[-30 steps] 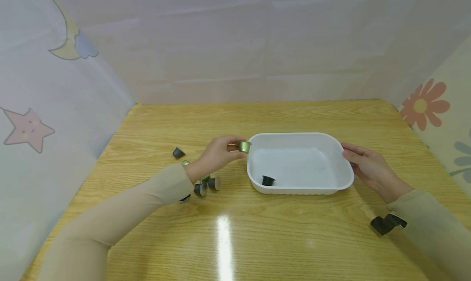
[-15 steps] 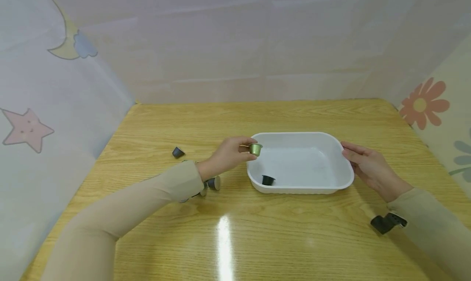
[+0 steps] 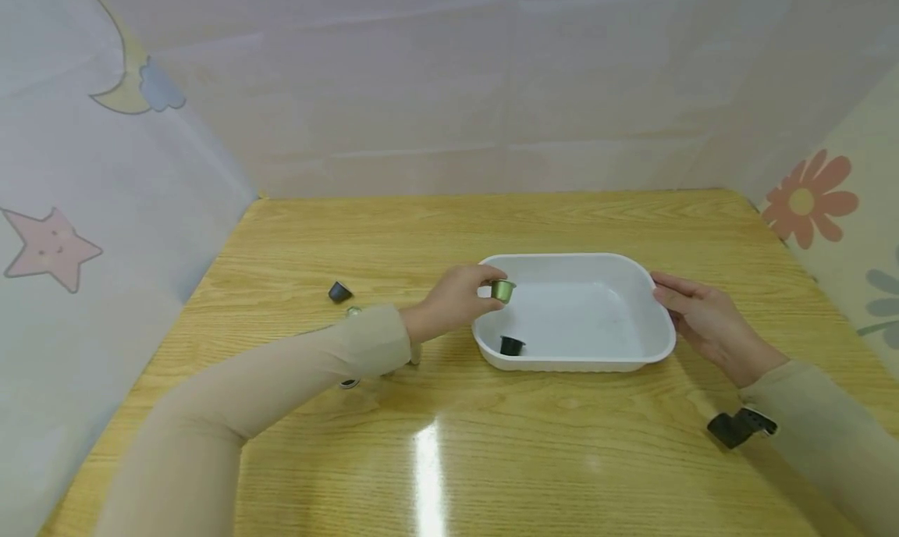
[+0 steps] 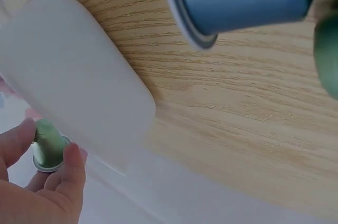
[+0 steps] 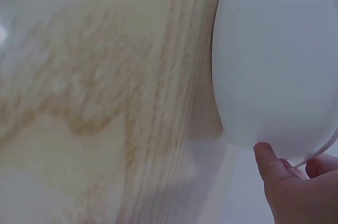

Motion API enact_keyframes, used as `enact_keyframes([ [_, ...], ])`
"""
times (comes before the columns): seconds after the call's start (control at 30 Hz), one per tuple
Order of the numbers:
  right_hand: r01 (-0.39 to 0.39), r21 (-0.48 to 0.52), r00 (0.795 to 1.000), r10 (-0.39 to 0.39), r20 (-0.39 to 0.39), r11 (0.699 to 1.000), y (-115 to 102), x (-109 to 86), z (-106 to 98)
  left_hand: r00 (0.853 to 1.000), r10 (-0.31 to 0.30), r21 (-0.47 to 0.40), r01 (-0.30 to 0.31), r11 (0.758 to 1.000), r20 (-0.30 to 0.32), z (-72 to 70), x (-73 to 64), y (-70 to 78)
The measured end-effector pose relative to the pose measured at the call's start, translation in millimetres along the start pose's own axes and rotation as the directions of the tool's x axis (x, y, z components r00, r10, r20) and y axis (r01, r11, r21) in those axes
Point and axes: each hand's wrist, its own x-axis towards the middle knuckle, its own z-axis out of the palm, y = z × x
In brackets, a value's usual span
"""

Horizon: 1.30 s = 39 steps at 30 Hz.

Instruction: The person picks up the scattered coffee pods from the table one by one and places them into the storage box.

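My left hand [image 3: 453, 301] pinches a green coffee capsule [image 3: 502, 290] between thumb and fingers, over the left end of a white plastic tub [image 3: 583, 311]. In the left wrist view, that green capsule [image 4: 48, 147] shows at the fingertips, beside the tub's outer wall [image 4: 79, 71]. Inside the tub, a black capsule [image 3: 512, 345] lies in the near left corner. My right hand [image 3: 709, 326] grips the tub's right rim; in the right wrist view, the thumb and fingers [image 5: 270, 163] are on either side of that rim.
A dark capsule [image 3: 340, 291] lies apart on the wooden table [image 3: 548, 451]. More capsules are partly hidden behind the left sleeve; a blue capsule [image 4: 243, 2] looms close in the left wrist view. Something small and black [image 3: 733, 428] is beside the right cuff.
My left hand has carried the green capsule rightward, from outside the tub's left rim to over its inside. The right hand and the tub have stayed put.
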Motion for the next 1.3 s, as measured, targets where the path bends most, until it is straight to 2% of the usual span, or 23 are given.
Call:
enact_keyframes([
  [0.17, 0.002, 0.008, 1.000, -0.002, -0.002, 1.000, -0.5, -0.6, 0.4, 0.999, 0.024, 0.129, -0.030, 0.991, 0.043, 4.7, 8.1, 3.5],
  [0.4, 0.029, 0.044, 1.000, -0.030, 0.010, 0.999, 1.7, -0.7, -0.3, 0.986, 0.097, 0.253, -0.128, 0.959, 0.133, 12.0, 19.8, 1.2],
  [0.5, 0.043, 0.045, 0.999, -0.044, 0.018, 0.998, 2.5, -0.8, -0.7, 0.985, 0.088, 0.311, -0.130, 0.942, 0.147, 14.1, 22.8, 1.5],
  [0.7, 0.044, 0.011, 0.999, -0.044, 0.018, 0.999, 2.7, -1.0, -0.7, 0.981, 0.072, 0.452, -0.147, 0.880, 0.178, 19.1, 26.8, 2.0],
  [0.97, 0.032, -0.009, 0.999, -0.032, 0.022, 0.999, 1.5, -0.5, -0.3, 0.979, 0.043, 0.515, -0.142, 0.845, 0.199, 23.3, 29.0, 0.1],
  [1.07, 0.030, -0.003, 0.999, -0.030, 0.025, 1.000, 0.9, -0.7, -0.3, 0.979, 0.032, 0.518, -0.135, 0.844, 0.203, 23.7, 29.6, 0.8],
  [1.1, 0.031, -0.010, 0.999, -0.030, 0.025, 0.999, 0.7, -0.6, -0.3, 0.979, 0.028, 0.508, -0.129, 0.852, 0.201, 23.3, 29.8, 0.5],
  [1.2, 0.024, -0.029, 1.000, -0.023, 0.019, 0.999, -0.2, 0.0, 0.2, 0.982, 0.017, 0.437, -0.099, 0.894, 0.187, 20.4, 30.9, -1.7],
  [1.3, 0.016, -0.045, 1.000, -0.015, 0.012, 0.999, -0.8, 0.9, 0.4, 0.986, 0.022, 0.331, -0.076, 0.941, 0.166, 14.5, 30.8, -5.1],
])
